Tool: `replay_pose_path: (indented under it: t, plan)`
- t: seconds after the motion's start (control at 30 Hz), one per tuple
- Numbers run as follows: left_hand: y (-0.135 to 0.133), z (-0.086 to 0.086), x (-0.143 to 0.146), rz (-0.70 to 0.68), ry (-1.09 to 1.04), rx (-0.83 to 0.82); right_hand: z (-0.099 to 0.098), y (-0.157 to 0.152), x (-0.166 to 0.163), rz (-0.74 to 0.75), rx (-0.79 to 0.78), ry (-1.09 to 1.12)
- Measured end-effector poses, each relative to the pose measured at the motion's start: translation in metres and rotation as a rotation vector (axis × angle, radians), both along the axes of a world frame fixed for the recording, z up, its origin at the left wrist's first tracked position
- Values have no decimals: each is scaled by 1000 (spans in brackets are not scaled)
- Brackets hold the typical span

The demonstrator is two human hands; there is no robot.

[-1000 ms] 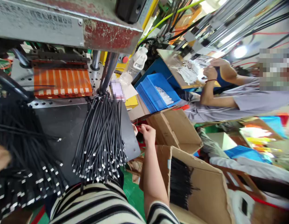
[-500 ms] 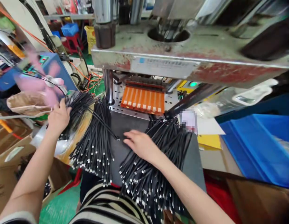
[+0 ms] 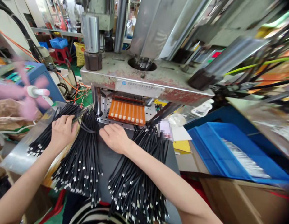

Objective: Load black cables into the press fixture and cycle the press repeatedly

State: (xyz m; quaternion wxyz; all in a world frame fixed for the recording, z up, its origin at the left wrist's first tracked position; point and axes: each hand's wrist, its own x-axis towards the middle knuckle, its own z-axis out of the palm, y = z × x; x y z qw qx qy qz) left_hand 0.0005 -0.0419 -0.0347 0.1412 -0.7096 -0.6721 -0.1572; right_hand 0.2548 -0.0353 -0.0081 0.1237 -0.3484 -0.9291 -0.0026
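My left hand [image 3: 62, 132] is closed at the upper end of the left pile of black cables [image 3: 45, 137], with a few strands at its thumb side. From there dark cables arch across the middle pile of black cables [image 3: 81, 165] toward my right hand [image 3: 115, 137]. The right fingers are curled closed at the end of those strands, above the dark tabletop [image 3: 106, 161]; the fingertips are partly hidden. A third pile of black cables [image 3: 137, 183] lies under and beside my right forearm. Silver metal tips on all piles point toward me.
Behind my hands stands a press [image 3: 144, 84] with thick steel columns. On its perforated bed sits an orange fixture [image 3: 127, 112] with pale strips. A pink fan [image 3: 32, 91] spins at the left. Blue bins [image 3: 212, 149] and a cardboard box [image 3: 230, 199] stand at the right.
The view has shifted back and to the right. My left hand has moved toward the middle pile, drawing the crossing cables into an arch. My right hand has moved toward the press and curled its fingers.
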Motion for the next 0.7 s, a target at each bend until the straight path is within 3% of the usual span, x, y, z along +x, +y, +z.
replay_pose_path:
  t: [0.07,0.17,0.27,0.37,0.43,0.57,0.7]
  plan:
    - [20,4,19,-146,-195,-4,5,24,9,-165,31,137]
    - [52,12,51,-431,-425,-37,6,70,18,-437,-74,444]
    - [80,15,77,-738,-456,-20,4,107,22,-533,-282,644]
    - [98,7,90,-955,-357,12,3,121,24,-545,-410,689]
    - [102,-1,93,-1002,-280,48,2,119,26,-554,-406,686]
    - [91,-11,92,-963,-101,103,-1,105,29,-549,-277,646]
    - [77,-1,93,-893,100,-32,-6,111,30,-555,-205,558]
